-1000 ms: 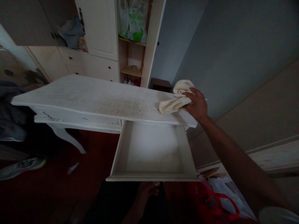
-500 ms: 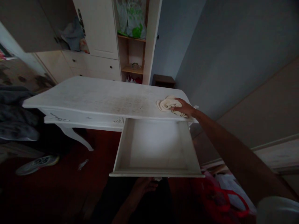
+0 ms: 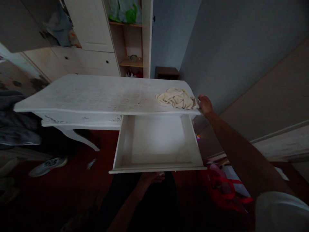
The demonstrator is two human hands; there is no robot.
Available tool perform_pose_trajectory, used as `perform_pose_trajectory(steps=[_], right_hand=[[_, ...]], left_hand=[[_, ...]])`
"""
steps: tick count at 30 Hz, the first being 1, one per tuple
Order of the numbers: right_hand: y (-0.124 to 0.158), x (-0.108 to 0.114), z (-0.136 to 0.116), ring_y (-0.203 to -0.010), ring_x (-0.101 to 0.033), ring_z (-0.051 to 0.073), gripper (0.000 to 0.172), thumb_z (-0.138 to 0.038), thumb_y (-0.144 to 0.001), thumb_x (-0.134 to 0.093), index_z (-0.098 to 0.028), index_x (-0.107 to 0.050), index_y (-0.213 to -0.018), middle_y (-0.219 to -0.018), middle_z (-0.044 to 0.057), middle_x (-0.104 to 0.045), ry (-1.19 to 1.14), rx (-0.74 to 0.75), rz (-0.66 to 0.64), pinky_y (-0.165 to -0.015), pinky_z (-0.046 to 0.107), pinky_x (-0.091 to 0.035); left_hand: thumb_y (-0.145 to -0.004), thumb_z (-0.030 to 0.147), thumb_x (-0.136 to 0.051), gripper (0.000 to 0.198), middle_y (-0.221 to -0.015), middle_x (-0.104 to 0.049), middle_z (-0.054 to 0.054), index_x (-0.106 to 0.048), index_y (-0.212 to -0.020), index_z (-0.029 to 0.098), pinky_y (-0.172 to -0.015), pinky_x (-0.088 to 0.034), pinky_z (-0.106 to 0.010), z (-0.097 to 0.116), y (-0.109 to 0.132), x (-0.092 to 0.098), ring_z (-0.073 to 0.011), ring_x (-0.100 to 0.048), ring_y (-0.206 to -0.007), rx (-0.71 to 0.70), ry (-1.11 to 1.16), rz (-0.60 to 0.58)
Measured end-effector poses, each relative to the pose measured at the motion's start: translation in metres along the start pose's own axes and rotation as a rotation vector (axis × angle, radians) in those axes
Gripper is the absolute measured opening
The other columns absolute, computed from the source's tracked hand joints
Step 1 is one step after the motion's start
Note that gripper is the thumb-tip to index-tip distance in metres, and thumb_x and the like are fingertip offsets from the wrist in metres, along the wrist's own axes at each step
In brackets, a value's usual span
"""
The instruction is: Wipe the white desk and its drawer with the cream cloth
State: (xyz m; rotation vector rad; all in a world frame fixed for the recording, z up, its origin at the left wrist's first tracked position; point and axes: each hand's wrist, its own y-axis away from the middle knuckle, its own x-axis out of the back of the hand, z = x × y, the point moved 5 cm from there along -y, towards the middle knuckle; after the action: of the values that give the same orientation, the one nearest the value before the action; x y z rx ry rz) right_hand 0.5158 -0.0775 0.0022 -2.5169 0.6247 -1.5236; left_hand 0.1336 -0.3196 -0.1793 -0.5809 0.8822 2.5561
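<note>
A crumpled cream cloth [image 3: 177, 98] lies on the right part of a white desk [image 3: 96, 88]. At the desk's right end my right hand [image 3: 205, 104] has its fingers curled at the tip of the cloth; part of the grip is hidden. A drawer [image 3: 154, 141] is pulled far out below the desktop, with nothing inside. Under its front board is my left hand [image 3: 152, 177], fingers bent around a small pale handle [image 3: 161, 174]; the dark makes details hard to see. Grey smudges mark the middle of the desktop.
Behind the desk stands a white wardrobe [image 3: 89, 25] with an open shelf compartment. A grey wall [image 3: 222, 48] closes in on the right. A red bag [image 3: 222, 187] sits on the floor at right, a shoe [image 3: 48, 166] at left. Dark clothing [image 3: 18, 116] hangs at far left.
My right hand has slid from the top of the cloth to the desk's right end. The cloth now lies more spread out. My left hand stays at the drawer front. The view has shifted.
</note>
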Motion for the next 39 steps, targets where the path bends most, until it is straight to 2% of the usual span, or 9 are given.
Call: perform_pose_trajectory(steps=[3, 6, 14, 18, 22, 27, 34, 39], right_hand=[[0.0, -0.008, 0.012, -0.114, -0.059, 0.037, 0.057, -0.055, -0.094, -0.029, -0.015, -0.058, -0.122, -0.123, 0.019, -0.065, -0.019, -0.137, 0.005, -0.096, 0.053, -0.044], [0.001, -0.012, 0.014, -0.113, -0.06, 0.038, 0.058, -0.06, -0.093, -0.031, -0.019, -0.056, -0.125, -0.124, 0.019, -0.065, -0.006, -0.171, -0.015, -0.094, 0.052, -0.045], [0.001, -0.013, 0.005, -0.112, -0.06, 0.037, 0.074, -0.066, -0.093, -0.018, -0.011, -0.06, -0.119, -0.121, 0.025, -0.064, 0.114, -0.03, -0.024, -0.096, 0.048, -0.044], [0.002, -0.013, 0.005, -0.113, -0.06, 0.037, 0.073, -0.065, -0.093, -0.019, -0.011, -0.058, -0.123, -0.122, 0.025, -0.064, 0.109, -0.035, -0.005, -0.096, 0.048, -0.044], [0.003, -0.014, 0.007, -0.111, -0.061, 0.037, 0.068, -0.061, -0.094, -0.023, -0.012, -0.057, -0.125, -0.121, 0.024, -0.066, 0.105, -0.069, 0.001, -0.095, 0.049, -0.044], [0.003, -0.014, 0.006, -0.111, -0.061, 0.036, 0.061, -0.054, -0.094, -0.025, -0.012, -0.058, -0.124, -0.124, 0.022, -0.065, 0.11, -0.02, 0.027, -0.097, 0.049, -0.044], [0.003, -0.013, 0.003, -0.113, -0.06, 0.038, 0.055, -0.044, -0.092, -0.029, -0.01, -0.056, -0.126, -0.127, 0.024, -0.063, 0.136, -0.026, -0.003, -0.098, 0.051, -0.044], [0.005, -0.012, 0.001, -0.113, -0.061, 0.037, 0.056, -0.043, -0.092, -0.029, -0.009, -0.057, -0.127, -0.126, 0.024, -0.064, 0.151, -0.014, 0.012, -0.097, 0.048, -0.045]], left_hand=[[-0.059, 0.056, -0.085, 0.06, -0.092, -0.077, -0.019, -0.076, -0.093, 0.007, -0.08, -0.056, -0.039, 0.005, 0.003, -0.003, -0.0298, -0.074, -0.083, -0.011, -0.025, -0.007], [-0.063, 0.057, -0.082, 0.059, -0.091, -0.077, -0.018, -0.076, -0.094, 0.008, -0.079, -0.056, -0.039, 0.011, 0.007, -0.009, -0.0284, -0.074, -0.081, -0.021, -0.045, -0.007], [-0.068, 0.058, -0.079, 0.057, -0.091, -0.077, -0.019, -0.075, -0.095, 0.007, -0.075, -0.057, -0.037, 0.039, 0.022, -0.027, -0.0284, -0.074, -0.079, 0.007, -0.023, -0.017], [-0.068, 0.056, -0.079, 0.054, -0.092, -0.077, -0.02, -0.076, -0.091, 0.007, -0.076, -0.057, -0.037, 0.054, 0.02, -0.026, -0.0283, -0.074, -0.08, 0.01, -0.013, -0.015], [-0.069, 0.053, -0.079, 0.051, -0.092, -0.077, -0.02, -0.076, -0.088, 0.007, -0.076, -0.057, -0.036, 0.063, 0.007, -0.024, -0.028, -0.074, -0.081, -0.002, -0.021, -0.026], [-0.071, 0.053, -0.077, 0.049, -0.093, -0.077, -0.019, -0.076, -0.089, 0.007, -0.077, -0.057, -0.036, 0.074, -0.016, -0.029, -0.0274, -0.074, -0.081, -0.035, -0.009, -0.009], [-0.075, 0.046, -0.075, 0.04, -0.09, -0.077, -0.018, -0.074, -0.087, 0.007, -0.074, -0.058, -0.033, 0.098, -0.05, -0.036, -0.0251, -0.074, -0.079, -0.046, -0.01, 0.01], [-0.081, 0.039, -0.07, 0.031, -0.086, -0.077, -0.017, -0.073, -0.084, 0.009, -0.075, -0.059, -0.033, 0.119, -0.074, -0.037, -0.0242, -0.074, -0.079, -0.079, 0.017, 0.058]])
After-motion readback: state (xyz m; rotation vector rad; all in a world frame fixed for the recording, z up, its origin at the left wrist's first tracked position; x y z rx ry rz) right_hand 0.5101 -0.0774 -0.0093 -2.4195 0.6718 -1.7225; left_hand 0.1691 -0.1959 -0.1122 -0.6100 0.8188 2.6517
